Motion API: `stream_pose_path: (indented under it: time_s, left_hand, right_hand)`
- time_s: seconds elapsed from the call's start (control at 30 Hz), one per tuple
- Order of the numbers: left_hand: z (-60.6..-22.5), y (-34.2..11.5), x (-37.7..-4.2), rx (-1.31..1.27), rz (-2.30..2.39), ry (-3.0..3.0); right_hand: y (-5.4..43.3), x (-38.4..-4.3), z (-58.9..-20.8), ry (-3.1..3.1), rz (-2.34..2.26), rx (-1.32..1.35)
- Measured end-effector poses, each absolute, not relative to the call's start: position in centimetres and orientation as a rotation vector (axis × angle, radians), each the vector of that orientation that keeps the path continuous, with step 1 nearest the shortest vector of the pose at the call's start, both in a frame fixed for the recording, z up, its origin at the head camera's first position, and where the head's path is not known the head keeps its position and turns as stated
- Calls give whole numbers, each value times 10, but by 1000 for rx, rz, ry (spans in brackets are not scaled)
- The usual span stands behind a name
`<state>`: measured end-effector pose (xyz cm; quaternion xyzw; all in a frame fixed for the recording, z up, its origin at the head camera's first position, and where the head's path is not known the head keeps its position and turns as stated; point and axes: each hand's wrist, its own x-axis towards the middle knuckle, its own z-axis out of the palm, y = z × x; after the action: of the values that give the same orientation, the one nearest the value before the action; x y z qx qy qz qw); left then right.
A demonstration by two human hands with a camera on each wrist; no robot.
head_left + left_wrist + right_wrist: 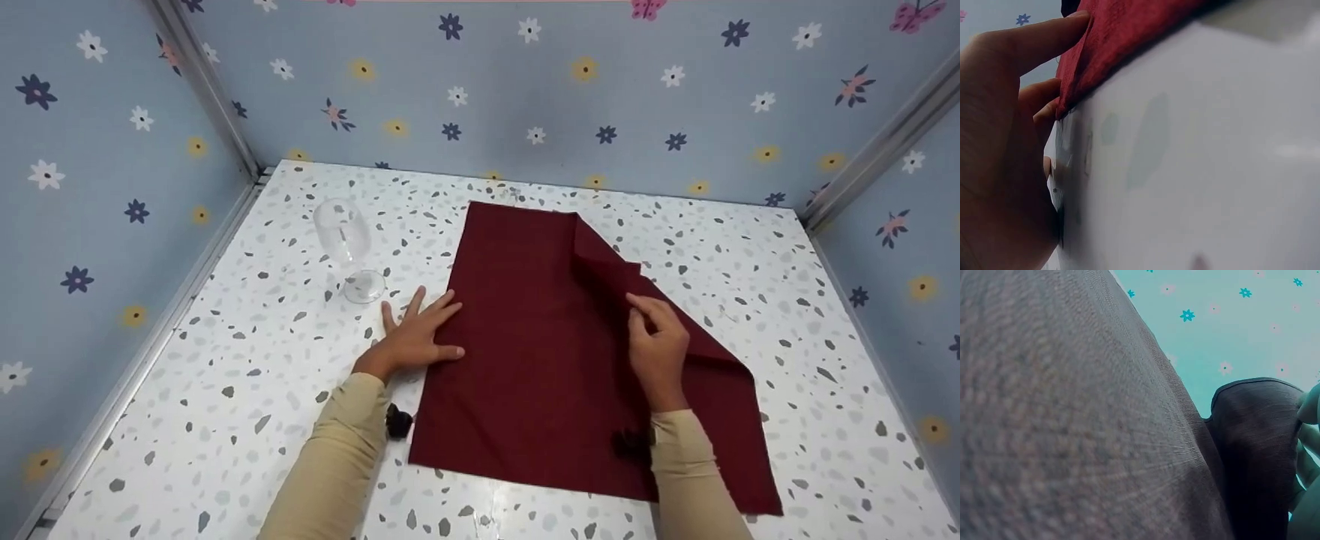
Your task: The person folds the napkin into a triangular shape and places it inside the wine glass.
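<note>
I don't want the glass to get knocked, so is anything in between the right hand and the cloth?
No, nothing visible: the right hand pinches the cloth itself. The left hand touches its left edge, and the glass stands off to the cloth's left.

There is 1 left hand (pixel 409 341) and 1 right hand (pixel 658 345), 2 in all, with 2 sleeves (pixel 330 457) and 2 black gadgets (pixel 399 422), 1 by each sleeve. The left hand shows 5 fingers (pixel 415 301), counting the thumb (pixel 450 352). There is 1 table (pixel 225 412), 1 cloth (pixel 525 337) and 1 glass (pixel 343 236). Around these stand 3 walls (pixel 900 337) and 2 metal posts (pixel 206 82). The back wall (pixel 525 97) bears 3 pink butterflies (pixel 916 16), counting those cut by the top edge; the left wall (pixel 75 225) bears 4 yellow flowers (pixel 135 315), 4 white flowers (pixel 46 174) and 3 navy flowers (pixel 77 280)
</note>
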<state>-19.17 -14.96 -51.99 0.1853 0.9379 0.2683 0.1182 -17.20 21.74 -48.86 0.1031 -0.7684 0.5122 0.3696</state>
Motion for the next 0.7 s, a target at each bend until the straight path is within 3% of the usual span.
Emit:
stream_pose_path:
  time_s: [0.7]
  left_hand:
    - [-518, -147, -190, 527, 730, 2760]
  right_hand:
    - [206, -164, -481, -1970, 1265, 300]
